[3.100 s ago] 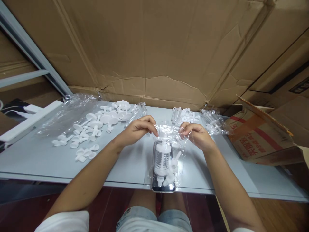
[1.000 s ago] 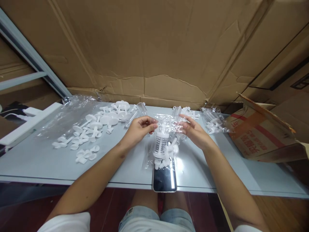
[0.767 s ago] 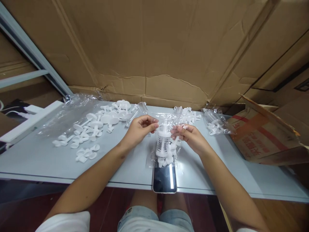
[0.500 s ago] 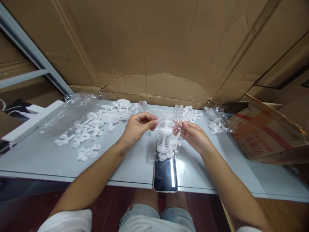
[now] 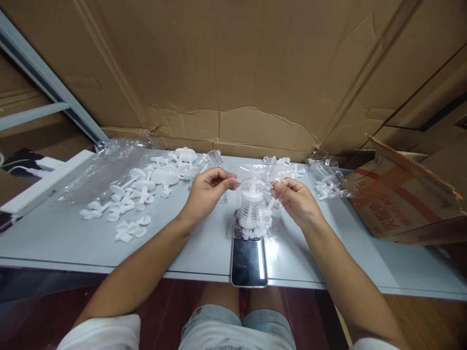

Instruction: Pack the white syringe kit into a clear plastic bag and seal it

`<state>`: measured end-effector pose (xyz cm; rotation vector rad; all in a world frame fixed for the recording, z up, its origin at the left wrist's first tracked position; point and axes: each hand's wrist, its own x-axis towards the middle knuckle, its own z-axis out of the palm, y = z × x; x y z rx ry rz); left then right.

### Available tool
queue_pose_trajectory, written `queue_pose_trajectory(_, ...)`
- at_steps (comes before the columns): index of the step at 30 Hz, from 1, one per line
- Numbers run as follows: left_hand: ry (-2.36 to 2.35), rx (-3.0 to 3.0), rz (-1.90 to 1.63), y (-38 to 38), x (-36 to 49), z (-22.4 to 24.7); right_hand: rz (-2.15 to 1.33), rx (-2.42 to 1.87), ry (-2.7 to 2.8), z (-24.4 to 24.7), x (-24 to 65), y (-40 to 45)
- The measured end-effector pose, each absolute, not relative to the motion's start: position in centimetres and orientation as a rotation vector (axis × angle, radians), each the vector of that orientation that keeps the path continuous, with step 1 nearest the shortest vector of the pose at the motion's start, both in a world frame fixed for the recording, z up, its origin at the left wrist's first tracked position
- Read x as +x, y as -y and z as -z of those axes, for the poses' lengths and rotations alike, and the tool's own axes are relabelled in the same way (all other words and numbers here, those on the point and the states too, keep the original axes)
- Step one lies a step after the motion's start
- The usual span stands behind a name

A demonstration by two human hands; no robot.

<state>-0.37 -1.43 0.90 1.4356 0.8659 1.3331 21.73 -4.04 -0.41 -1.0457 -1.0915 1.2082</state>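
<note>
A clear plastic bag (image 5: 233, 228) hangs upright between my hands, its top edge pinched on both sides. Inside it are a white slotted cylinder (image 5: 250, 209) and several small white plastic pieces (image 5: 260, 227). My left hand (image 5: 209, 192) is closed on the bag's left top edge, thumb against forefinger. On the other side, my right hand (image 5: 297, 199) pinches the right top edge. The bag's lower part overlaps the far end of a dark-screened phone (image 5: 249, 262) at the table's front edge; whether it touches the phone I cannot tell.
White plastic parts (image 5: 146, 182) lie in a loose heap at the left, near empty clear bags (image 5: 105, 167). A filled clear bag (image 5: 326, 180) lies back right, beside an open cardboard box (image 5: 404, 199). A white power strip (image 5: 47, 182) runs along the table's left end.
The right hand has shifted slightly to the right and its fingers have drawn together on the bag. The bag has moved slightly right and up. The left hand stays nearly in place.
</note>
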Motion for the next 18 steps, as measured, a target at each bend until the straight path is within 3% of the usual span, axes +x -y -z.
queue_pose_trajectory(11, -0.751, 1.425, -1.366, 1.54, -0.97, -1.21, -1.485, -0.911, 1.019, 0.13, 22.05, 4.26)
queue_pose_trajectory(18, -0.622, 1.444, -1.243, 1.07, -1.14, -0.41, -1.461, -0.912, 0.941, 0.12, 22.15, 3.97)
